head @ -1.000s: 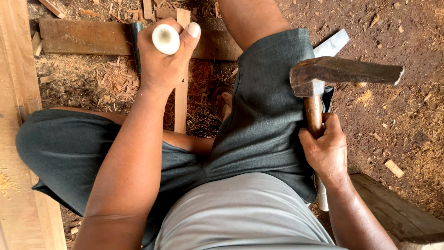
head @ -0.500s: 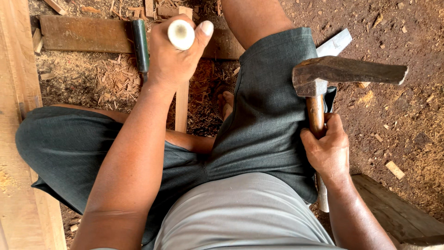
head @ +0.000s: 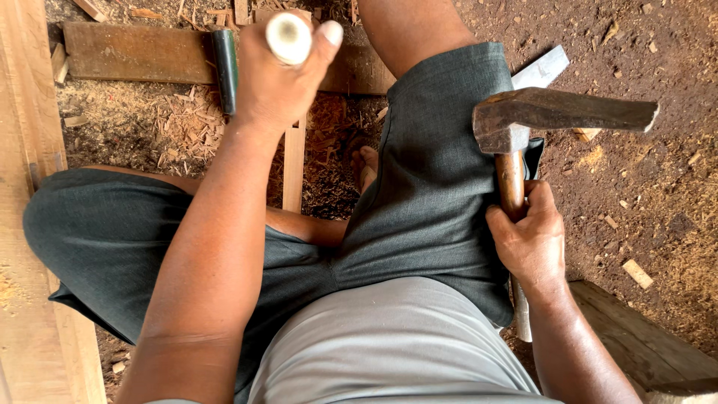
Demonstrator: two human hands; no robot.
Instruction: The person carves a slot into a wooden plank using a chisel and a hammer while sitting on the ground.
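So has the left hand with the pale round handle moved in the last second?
Yes. The left hand has slid rightward and slightly up along the dark plank, carrying the pale round handle away from the dark green tool, now fully uncovered.

We see a dark plank (head: 134,52) lying across the top, with a dark green cylindrical handle (head: 225,71) resting against it. Wood shavings (head: 161,123) cover the earth floor (head: 658,187). A pale board (head: 26,299) runs along the left edge.

Left hand (head: 277,90) grips a pale-ended handle (head: 289,37); right hand (head: 529,243) holds a hammer (head: 553,116).
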